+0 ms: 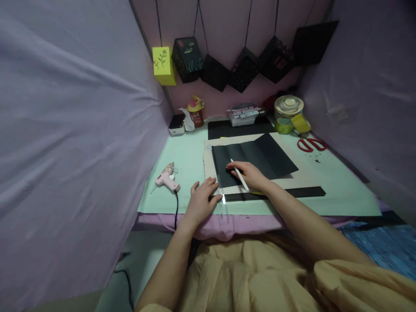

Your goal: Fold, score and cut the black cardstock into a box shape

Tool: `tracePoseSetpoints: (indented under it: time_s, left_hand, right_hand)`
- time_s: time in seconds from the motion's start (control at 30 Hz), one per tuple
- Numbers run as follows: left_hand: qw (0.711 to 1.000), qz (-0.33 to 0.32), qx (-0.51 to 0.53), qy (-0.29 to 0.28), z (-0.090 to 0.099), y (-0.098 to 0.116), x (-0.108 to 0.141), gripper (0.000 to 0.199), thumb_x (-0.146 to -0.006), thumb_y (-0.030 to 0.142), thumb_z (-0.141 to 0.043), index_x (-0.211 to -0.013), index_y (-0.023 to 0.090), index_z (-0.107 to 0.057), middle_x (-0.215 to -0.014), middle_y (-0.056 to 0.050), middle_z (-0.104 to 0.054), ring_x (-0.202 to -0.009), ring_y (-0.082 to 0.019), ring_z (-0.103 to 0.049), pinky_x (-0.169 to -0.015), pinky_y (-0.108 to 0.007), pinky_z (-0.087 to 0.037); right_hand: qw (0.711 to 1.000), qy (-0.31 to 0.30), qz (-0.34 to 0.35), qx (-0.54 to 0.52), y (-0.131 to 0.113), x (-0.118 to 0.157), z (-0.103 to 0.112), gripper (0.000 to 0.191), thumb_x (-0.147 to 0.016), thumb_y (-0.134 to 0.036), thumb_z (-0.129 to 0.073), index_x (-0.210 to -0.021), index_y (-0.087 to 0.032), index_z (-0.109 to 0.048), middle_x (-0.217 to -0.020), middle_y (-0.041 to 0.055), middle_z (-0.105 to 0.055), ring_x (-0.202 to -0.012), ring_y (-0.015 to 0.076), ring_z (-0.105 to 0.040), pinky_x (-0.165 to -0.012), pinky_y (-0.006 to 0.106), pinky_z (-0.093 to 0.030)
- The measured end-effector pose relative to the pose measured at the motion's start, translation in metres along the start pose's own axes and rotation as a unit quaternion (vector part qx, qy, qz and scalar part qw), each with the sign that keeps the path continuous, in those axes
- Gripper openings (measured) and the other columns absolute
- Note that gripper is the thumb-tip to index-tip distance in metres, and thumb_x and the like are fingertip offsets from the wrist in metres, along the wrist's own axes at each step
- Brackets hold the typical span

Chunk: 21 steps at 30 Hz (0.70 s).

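Observation:
A sheet of black paper [260,156] with fold creases lies on a pale board [308,177], its right corner slightly raised. My right hand [248,172] rests over the black paper, closed around a white pen [239,175] that slants across the fingers. At the paper's left edge a clear ruler [222,208] runs toward me and reaches past the table's front edge. My left hand [204,197] lies on the ruler's left side with fingers spread, touching it. A narrow black strip [302,192] lies along the board's front edge, partly hidden by my right forearm.
A pink glue gun [168,178] with a cord lies at left. Red-handled scissors [311,145] are at right. Behind stand a box of pens [242,117], a brown bottle [196,116], a phone [177,123] and tape rolls [284,125]. Black boxes [186,60] and a yellow box [164,67] hang above.

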<state>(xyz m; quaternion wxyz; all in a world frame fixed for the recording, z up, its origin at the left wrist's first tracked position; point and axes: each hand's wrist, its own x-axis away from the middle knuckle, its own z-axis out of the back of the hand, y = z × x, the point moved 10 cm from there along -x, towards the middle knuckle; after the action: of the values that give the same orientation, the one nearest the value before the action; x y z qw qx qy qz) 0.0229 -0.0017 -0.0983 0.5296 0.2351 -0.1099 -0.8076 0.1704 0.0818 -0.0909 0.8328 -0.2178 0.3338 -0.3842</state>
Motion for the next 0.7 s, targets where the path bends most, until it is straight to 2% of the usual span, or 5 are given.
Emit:
tracePoseSetpoints:
  time_s: [0.7]
  left_hand:
    - [1.0,-0.005,-0.019,-0.017,-0.0025,0.001,0.0,0.031,-0.093,0.032,-0.057,-0.123,0.026,-0.058,-0.142,-0.007,-0.052,-0.136,-0.023,-0.042,-0.113,-0.051,-0.022]
  right_hand:
    - [1.0,-0.003,0.001,0.002,0.0,0.0003,-0.0004,0.026,-0.089,-0.024,-0.056,-0.113,-0.024,-0.068,-0.113,0.0064,-0.071,-0.104,0.0236,-0.065,-0.092,0.038,-0.049]
